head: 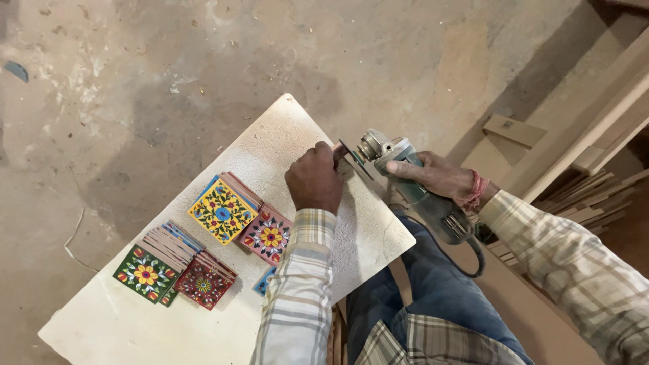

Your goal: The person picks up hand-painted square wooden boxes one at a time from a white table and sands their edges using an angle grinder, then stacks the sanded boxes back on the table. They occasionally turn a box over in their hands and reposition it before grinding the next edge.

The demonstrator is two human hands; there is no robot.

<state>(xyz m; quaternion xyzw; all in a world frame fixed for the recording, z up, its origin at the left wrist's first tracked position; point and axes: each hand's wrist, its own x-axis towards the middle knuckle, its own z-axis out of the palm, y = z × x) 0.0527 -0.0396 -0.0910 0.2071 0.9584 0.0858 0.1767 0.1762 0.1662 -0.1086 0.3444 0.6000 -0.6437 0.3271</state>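
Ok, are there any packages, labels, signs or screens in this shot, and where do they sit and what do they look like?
None that can be told: no package, sign or screen shows.
Angle grinder: grey-green body in the right hand; any label on it is too small to tell.
Painted tiles: square, floral, stacked on the pale board.

Glossy glazed painted tiles point(223, 211) on a rough, dusty stone slab point(284, 135); metal-headed grinder point(405, 172).

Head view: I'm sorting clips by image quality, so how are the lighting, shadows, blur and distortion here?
Head view: soft, even light, no glare; a faint shadow lies on the pale board beside the left hand; painted tiles look sharp; the grinder in the right hand is slightly soft at its disc; wide-angle bending shows at the edges, and the right corner sits in darker shade.
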